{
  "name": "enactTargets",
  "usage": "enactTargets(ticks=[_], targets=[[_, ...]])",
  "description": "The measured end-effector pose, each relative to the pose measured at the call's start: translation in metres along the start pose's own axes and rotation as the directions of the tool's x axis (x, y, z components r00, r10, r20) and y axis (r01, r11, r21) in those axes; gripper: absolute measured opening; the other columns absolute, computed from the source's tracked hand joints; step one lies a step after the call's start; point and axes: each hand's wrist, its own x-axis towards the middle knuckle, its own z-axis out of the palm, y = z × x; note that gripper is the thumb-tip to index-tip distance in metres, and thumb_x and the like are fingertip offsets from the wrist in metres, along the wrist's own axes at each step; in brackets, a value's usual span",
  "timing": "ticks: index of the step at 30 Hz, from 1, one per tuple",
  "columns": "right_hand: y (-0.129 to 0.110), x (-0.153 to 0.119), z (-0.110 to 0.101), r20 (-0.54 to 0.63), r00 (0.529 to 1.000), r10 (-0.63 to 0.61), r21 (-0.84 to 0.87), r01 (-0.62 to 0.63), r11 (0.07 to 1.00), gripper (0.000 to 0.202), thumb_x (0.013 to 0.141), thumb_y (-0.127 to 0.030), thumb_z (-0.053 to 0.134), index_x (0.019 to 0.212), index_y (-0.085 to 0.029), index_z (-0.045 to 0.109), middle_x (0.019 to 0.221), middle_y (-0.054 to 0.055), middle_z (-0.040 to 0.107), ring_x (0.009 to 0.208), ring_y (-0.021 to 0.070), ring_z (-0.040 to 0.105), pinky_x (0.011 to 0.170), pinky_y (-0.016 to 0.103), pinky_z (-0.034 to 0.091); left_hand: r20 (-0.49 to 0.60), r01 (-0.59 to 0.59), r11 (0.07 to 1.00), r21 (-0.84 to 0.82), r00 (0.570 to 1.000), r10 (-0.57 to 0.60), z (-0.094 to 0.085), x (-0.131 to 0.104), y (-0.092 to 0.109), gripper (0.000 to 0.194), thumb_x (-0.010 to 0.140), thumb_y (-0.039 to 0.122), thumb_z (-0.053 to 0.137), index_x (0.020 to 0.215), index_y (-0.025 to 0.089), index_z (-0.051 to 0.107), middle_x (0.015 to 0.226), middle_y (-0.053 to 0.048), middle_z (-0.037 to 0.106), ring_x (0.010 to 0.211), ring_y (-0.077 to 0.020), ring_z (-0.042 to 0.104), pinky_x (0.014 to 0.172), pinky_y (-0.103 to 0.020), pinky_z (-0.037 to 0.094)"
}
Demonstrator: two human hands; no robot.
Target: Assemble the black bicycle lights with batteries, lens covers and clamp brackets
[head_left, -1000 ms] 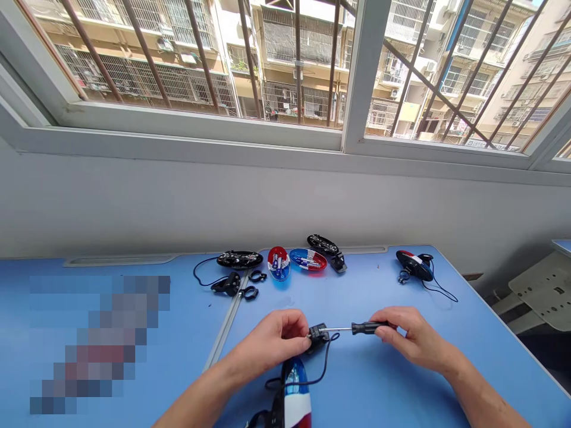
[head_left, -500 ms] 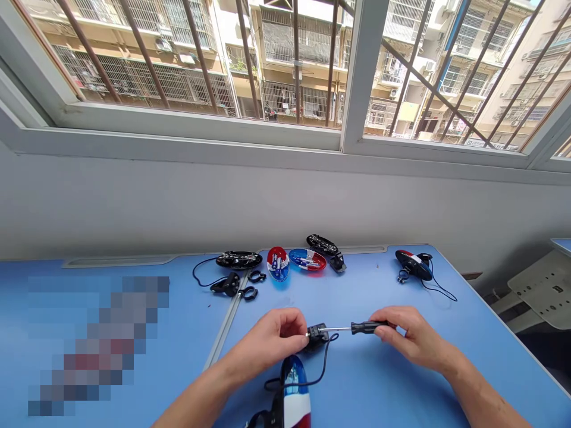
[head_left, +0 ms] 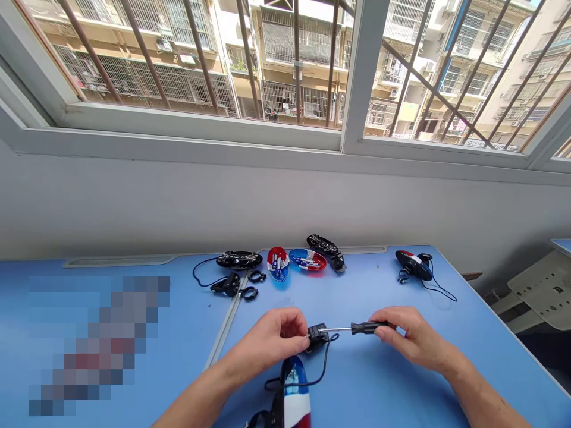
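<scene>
Blue, the smooth worktop [head_left: 379,386] is stretching across the lower half of the frame. At lower centre, the left hand [head_left: 275,337] is nearly closed, its thumb and fingers pinching a small black plastic block [head_left: 318,339] by its left side. To its right, the right hand [head_left: 408,337] is curling its thumb and fingers around the end of a slim screwdriver with a black ribbed handle [head_left: 364,327], whose metal shaft is pointing left and meeting the block's upper part. A thin black cable [head_left: 324,368] is looping down beside the block and crossing an elongated blue, white and red light [head_left: 296,398], which is lying at the bottom centre, partly cut off by the frame's edge. Near the middle of the frame, a red-and-blue oval cover [head_left: 279,264] is standing out beside a glossy black oval shell [head_left: 239,260], both resting along the far edge.
</scene>
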Motion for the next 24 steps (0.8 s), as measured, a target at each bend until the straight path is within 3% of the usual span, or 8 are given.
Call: enactTargets(ticks=[7,14,20,24], targets=[[-0.001,-0.0005,-0.0002,-0.002,1.0,0.0,-0.002,0.0,1.0,0.037,0.1,-0.042,0.039,0.093,-0.018,0.066,0.072,0.004,0.066,0.061,0.014,0.052,0.055,0.025,0.041,0.022,0.056,0.998,0.024,0.998,-0.056,-0.0006,0.002,-0.0013,0.018,0.067,0.037,0.058,0.064,0.019,0.057,0.063,-0.002,0.064,0.067,-0.0216,0.059,0.063,-0.03,0.041],[0.0007,-0.0008,0.0006,-0.002,1.0,-0.003,-0.001,0.003,1.0,0.035,0.1,-0.04,0.039,0.093,-0.017,0.066,0.072,0.004,0.066,0.061,0.0139,0.051,0.056,0.025,0.041,-0.018,-0.039,0.999,0.014,0.999,0.039,0.0013,0.0026,-0.0043,0.013,0.064,0.031,0.06,0.067,0.02,0.054,0.061,0.004,0.054,0.06,-0.0165,0.052,0.056,-0.026,0.036],[0.0016,-0.0015,0.0011,-0.008,1.0,-0.019,0.01,0.019,1.0,0.032,0.099,-0.037,0.041,0.094,-0.017,0.066,0.072,0.004,0.066,0.061,0.0139,0.051,0.056,0.025,0.041,0.004,0.05,0.999,0.019,0.999,-0.05,0.0005,0.0023,-0.0013,0.017,0.067,0.036,0.057,0.067,0.019,0.055,0.064,-0.001,0.062,0.067,-0.0205,0.057,0.065,-0.03,0.041],[0.0027,-0.0015,0.0013,-0.008,1.0,-0.019,0.01,0.019,1.0,0.03,0.099,-0.035,0.042,0.095,-0.017,0.065,0.073,0.004,0.066,0.061,0.0139,0.051,0.056,0.025,0.041,0.016,0.021,1.0,-0.005,1.0,-0.021,0.0024,0.0028,-0.0022,0.017,0.067,0.035,0.057,0.066,0.018,0.055,0.063,0.0,0.06,0.065,-0.0186,0.054,0.063,-0.029,0.039]])
